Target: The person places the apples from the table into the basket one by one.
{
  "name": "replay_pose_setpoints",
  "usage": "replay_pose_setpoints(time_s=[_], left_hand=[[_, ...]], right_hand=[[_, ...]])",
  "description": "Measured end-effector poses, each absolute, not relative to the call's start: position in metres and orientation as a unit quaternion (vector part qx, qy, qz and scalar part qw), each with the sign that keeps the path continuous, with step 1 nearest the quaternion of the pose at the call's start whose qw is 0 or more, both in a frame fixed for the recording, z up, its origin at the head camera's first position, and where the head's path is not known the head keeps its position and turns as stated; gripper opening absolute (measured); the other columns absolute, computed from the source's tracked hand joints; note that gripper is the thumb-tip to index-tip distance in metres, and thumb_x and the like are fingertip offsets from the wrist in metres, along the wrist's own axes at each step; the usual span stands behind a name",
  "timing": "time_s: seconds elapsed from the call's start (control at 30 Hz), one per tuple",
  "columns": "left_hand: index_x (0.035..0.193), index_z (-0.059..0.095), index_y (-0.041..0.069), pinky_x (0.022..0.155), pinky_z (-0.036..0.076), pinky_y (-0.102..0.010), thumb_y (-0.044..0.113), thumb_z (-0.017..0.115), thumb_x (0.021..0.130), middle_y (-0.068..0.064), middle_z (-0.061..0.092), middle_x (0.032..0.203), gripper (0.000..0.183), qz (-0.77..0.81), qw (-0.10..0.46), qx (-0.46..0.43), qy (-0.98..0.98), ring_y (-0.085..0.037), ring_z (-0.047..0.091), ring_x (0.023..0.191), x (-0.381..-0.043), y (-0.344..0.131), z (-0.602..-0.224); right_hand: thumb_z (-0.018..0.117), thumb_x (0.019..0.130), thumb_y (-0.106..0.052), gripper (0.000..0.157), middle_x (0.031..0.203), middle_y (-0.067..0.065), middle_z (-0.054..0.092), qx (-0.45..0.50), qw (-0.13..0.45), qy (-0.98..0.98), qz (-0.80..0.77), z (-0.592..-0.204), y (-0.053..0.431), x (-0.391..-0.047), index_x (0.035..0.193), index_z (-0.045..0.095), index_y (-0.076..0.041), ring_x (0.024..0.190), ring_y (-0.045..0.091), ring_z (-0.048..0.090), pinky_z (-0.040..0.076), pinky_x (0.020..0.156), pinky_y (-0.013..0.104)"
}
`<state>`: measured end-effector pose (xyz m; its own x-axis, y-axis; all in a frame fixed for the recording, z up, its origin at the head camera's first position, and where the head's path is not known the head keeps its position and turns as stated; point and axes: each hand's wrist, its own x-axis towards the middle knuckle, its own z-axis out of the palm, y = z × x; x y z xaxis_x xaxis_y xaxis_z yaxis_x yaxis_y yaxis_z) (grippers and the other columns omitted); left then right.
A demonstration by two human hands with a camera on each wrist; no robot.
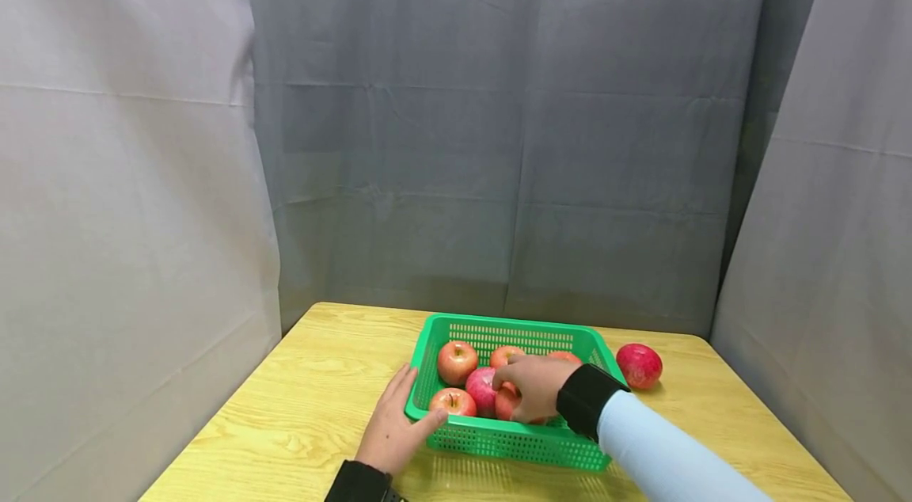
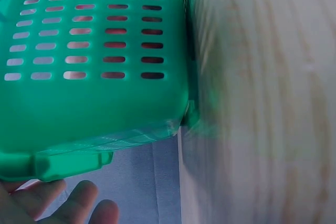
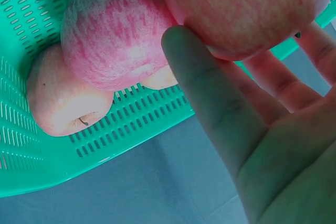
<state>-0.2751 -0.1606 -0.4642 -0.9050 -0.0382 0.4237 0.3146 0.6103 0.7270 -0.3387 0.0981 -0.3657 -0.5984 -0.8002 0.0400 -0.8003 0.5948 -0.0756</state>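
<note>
A green plastic basket (image 1: 513, 445) on the table holds several apples. My left hand (image 1: 396, 427) is at the basket's left side, fingers extended along the rim and thumb near the front corner; in the left wrist view its fingers (image 2: 76, 203) lie by the rim's lip. My right hand (image 1: 537, 385) reaches into the basket and grips a red apple (image 3: 252, 14) between thumb and fingers. Beside that lies a darker pink-red apple (image 1: 481, 389), with paler apples (image 1: 457, 362) around it. The right hand partly covers the apples behind it.
A dark pink-red apple (image 1: 639, 366) sits on the wooden table (image 1: 321, 391) just right of the basket. Grey cloth (image 1: 442, 130) hangs behind the table, and pale cloth (image 1: 128, 209) stands along both sides.
</note>
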Motion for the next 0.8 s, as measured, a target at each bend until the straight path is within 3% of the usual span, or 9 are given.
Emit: replay_pose_setpoints(time_s=[0.3, 0.47, 0.8], left_hand=[[0.142, 0.040, 0.004, 0.100, 0.037, -0.057, 0.053, 0.068, 0.080, -0.014, 0.033, 0.148, 0.084, -0.429, 0.203, -0.075, -0.877, -0.031, 0.031, 0.130, -0.2759, -0.1605, -0.4649], [0.143, 0.039, 0.005, 0.100, 0.037, -0.057, 0.054, 0.068, 0.080, -0.013, 0.032, 0.148, 0.084, -0.430, 0.202, -0.073, -0.877, -0.030, 0.031, 0.130, -0.2772, -0.1607, -0.4641], [0.142, 0.040, 0.004, 0.100, 0.037, -0.057, 0.055, 0.067, 0.081, -0.013, 0.033, 0.148, 0.085, -0.426, 0.203, -0.076, -0.878, -0.030, 0.031, 0.130, -0.2756, -0.1602, -0.4641]], right_hand=[[0.076, 0.069, -0.020, 0.036, 0.084, -0.006, 0.055, 0.440, -0.015, -0.896, 0.052, -0.3679, 0.0985, -0.3428, 0.104, 0.066, -0.018, 0.063, 0.008, 0.048, 0.046, 0.059, 0.026], [0.074, 0.071, -0.022, 0.025, 0.079, -0.007, 0.055, 0.430, -0.020, -0.901, 0.051, -0.3663, 0.0972, -0.3444, 0.095, 0.066, -0.019, 0.065, 0.009, 0.047, 0.045, 0.058, 0.026], [0.073, 0.072, -0.022, 0.018, 0.075, -0.011, 0.054, 0.425, -0.017, -0.904, 0.043, -0.3653, 0.1022, -0.3440, 0.086, 0.063, -0.021, 0.065, 0.009, 0.047, 0.045, 0.058, 0.028]])
